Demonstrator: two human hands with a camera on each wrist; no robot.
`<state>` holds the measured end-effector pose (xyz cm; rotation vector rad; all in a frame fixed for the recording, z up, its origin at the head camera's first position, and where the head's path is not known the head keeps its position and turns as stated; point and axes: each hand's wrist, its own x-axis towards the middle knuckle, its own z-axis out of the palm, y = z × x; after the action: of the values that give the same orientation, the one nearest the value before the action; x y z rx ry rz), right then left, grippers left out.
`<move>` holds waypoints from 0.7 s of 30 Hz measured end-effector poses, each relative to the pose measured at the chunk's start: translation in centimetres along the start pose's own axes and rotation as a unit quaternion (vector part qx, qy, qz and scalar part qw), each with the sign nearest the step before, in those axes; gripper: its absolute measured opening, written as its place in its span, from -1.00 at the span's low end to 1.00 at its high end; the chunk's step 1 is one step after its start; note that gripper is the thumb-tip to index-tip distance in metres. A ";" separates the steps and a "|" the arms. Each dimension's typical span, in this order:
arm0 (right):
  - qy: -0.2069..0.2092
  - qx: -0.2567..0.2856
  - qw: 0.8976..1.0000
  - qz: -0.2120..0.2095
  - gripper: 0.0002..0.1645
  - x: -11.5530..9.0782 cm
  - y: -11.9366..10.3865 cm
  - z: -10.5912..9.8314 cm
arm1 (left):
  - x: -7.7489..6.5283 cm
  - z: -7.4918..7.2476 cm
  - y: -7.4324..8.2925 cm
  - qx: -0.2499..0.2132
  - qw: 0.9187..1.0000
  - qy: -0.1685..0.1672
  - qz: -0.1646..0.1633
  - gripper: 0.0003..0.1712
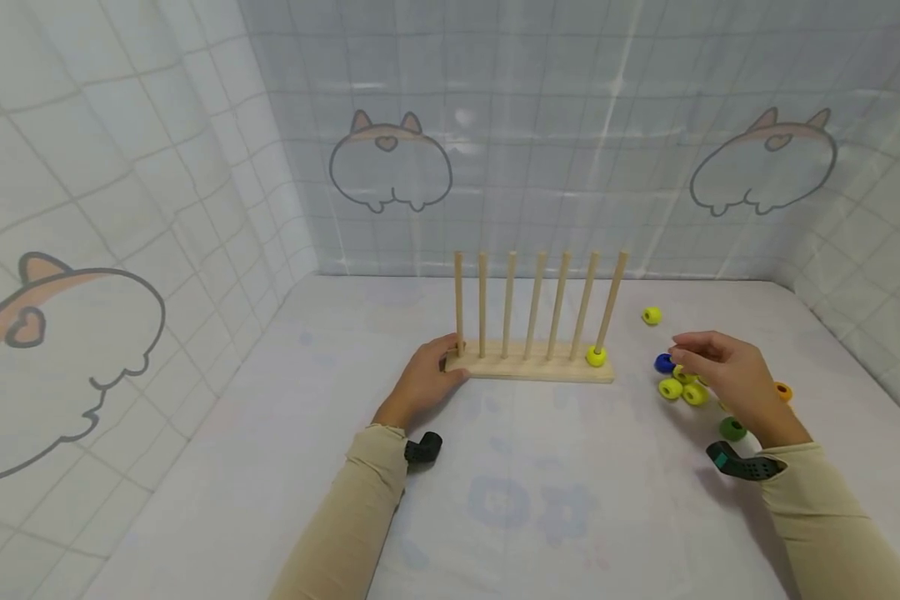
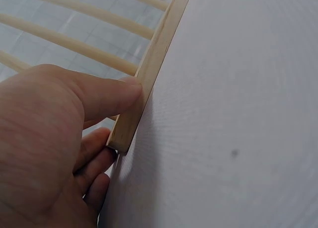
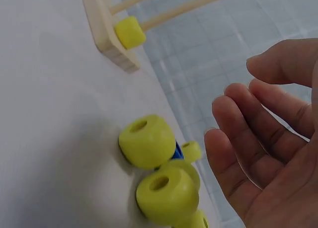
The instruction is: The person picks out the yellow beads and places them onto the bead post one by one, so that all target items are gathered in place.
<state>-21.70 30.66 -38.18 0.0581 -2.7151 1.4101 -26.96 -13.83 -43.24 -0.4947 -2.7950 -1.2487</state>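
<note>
A wooden peg rack [image 1: 532, 370] stands on the table, with several upright dowels along its base. My left hand [image 1: 426, 377] grips the left end of this base, its thumb [image 2: 117, 95] on the front side and the other fingers behind. At the foot of the rightmost dowel sits a yellow bead [image 1: 596, 357]. My right hand [image 1: 738, 383] hovers over a cluster of beads, fingers loosely bent and nothing between them. Under and beside it lie yellow beads [image 3: 168, 195] and a blue bead [image 1: 663, 363], the latter mostly hidden in the right wrist view.
A green bead [image 1: 732, 429] lies below the right wrist, and an orange bead [image 1: 783, 391] shows beyond the forearm. One yellow bead [image 1: 651, 316] is apart, farther back. Grid-patterned sheets [image 1: 540, 167] form walls behind and at both sides of the pale tabletop [image 1: 510, 450].
</note>
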 end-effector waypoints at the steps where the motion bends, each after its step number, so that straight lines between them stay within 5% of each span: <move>1: 0.002 -0.003 1.000 0.000 -0.32 -0.1 0.1 -0.1 | 0.0 0.0 0.0 0.000 1.000 0.001 0.000 -0.31; 12: 0.017 -0.127 0.990 -0.054 -0.60 -0.1 1.1 0.7 | -0.2 0.0 0.1 0.010 1.000 -0.002 -0.013 -0.30; 21: 0.019 -0.159 0.984 -0.075 -0.68 -0.3 1.2 0.8 | -0.1 0.0 0.1 0.006 1.000 -0.003 -0.010 -0.30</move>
<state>-21.58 30.69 -39.67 0.2066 -2.7990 0.9176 -26.86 -13.77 -43.14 -0.4716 -2.8179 -1.2352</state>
